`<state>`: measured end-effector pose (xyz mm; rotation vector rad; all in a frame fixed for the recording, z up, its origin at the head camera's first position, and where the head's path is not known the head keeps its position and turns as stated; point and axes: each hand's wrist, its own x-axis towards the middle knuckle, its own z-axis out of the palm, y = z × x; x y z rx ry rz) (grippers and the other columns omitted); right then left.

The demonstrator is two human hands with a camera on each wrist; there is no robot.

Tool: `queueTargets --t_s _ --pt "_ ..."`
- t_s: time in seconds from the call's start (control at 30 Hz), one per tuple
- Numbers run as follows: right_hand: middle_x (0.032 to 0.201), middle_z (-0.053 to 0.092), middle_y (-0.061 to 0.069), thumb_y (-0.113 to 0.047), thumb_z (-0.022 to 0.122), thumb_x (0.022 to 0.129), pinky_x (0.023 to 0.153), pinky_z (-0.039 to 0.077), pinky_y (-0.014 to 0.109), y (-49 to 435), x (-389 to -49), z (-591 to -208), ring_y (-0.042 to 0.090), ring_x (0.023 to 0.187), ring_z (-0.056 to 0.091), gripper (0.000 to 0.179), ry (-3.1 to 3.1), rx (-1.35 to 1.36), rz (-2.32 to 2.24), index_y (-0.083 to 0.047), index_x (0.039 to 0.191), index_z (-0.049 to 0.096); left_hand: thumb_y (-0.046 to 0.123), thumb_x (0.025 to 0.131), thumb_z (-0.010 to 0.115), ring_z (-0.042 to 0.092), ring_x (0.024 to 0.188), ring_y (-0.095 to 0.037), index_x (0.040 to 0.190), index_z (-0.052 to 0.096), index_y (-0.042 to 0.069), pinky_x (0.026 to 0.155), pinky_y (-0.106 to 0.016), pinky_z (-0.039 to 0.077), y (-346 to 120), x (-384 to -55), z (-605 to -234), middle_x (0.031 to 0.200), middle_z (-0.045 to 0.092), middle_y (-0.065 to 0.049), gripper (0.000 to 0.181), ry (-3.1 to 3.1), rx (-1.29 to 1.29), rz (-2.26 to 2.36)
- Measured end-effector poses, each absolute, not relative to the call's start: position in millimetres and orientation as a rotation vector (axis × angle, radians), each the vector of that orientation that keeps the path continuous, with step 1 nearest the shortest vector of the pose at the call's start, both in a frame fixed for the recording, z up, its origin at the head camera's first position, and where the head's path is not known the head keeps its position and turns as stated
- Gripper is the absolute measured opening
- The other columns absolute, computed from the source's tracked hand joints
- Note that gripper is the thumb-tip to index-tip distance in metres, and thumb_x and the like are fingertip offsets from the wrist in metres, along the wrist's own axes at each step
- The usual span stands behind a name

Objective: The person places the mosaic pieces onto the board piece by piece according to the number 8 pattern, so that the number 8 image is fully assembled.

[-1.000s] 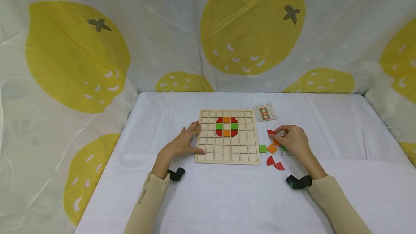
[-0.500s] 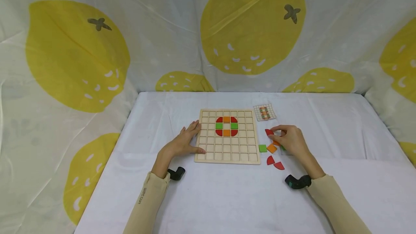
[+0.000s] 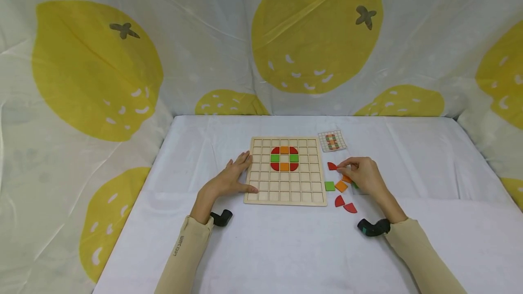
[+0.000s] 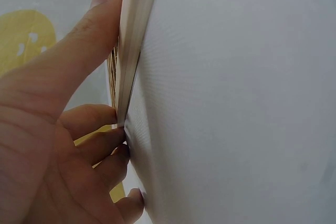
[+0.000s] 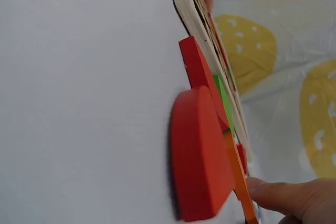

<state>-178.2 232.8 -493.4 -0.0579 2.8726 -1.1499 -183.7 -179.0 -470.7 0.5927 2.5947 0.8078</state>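
Observation:
A wooden grid board [image 3: 286,198] lies on the white-covered table, with red, orange and green tiles forming a ring in its upper middle. My left hand [image 3: 229,179] rests at the board's left side; its thumb [image 4: 86,45] lies over the edge and its other fingertips touch the side and the cloth. Right of the board, my right hand [image 3: 365,177] pinches a red quarter-circle tile [image 3: 332,166] between thumb and index finger. Below that hand lie orange square tiles [image 3: 341,186], a green square tile [image 3: 329,186] and a green piece partly hidden by the hand.
Two more red quarter-circle tiles [image 3: 350,208] lie nearer the front, large in the right wrist view. A small pattern card [image 3: 332,141] sits beyond the board's upper right corner. A lemon-print cloth [image 3: 318,35] hangs behind the table.
The right fingers have shifted slightly left, bringing the red quarter-circle tile toward the board and turning it. My left hand and the board stay put.

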Motion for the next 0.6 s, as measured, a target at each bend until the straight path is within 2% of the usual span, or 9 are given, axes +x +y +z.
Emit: queueTargets --t_s 0.1,0.37,0.6 --pt "0.056 0.036 -0.001 -0.018 0.078 0.094 0.048 0.026 0.023 230 -178 -493 0.019 0.054 0.040 0.021 2.884 -0.058 -1.152 -0.001 0.106 0.079 0.041 0.081 0.088 0.003 0.163 -0.035 0.162 0.021 -0.003 0.132 -0.060 0.003 -180 -184 -472 0.174 0.008 -0.018 0.114 2.598 0.593 0.806" --pt "0.058 0.038 0.000 -0.019 0.082 0.090 0.047 0.023 0.022 222 -183 -490 0.019 0.050 0.038 0.038 2.823 -0.128 -1.157 -0.005 0.124 0.074 0.041 0.082 0.088 0.004 0.163 -0.036 0.162 0.022 -0.003 0.132 -0.061 0.004 -179 -184 -471 0.174 0.009 -0.019 0.113 2.601 0.592 0.797" --pt "0.058 0.037 -0.001 -0.021 0.082 0.090 0.046 0.025 0.021 211 -191 -490 0.018 0.048 0.041 0.037 2.757 -0.137 -1.179 -0.006 0.123 0.076 0.040 0.082 0.088 0.004 0.163 -0.036 0.162 0.021 -0.003 0.132 -0.060 0.003 -178 -183 -471 0.174 0.008 -0.018 0.113 2.607 0.588 0.796"
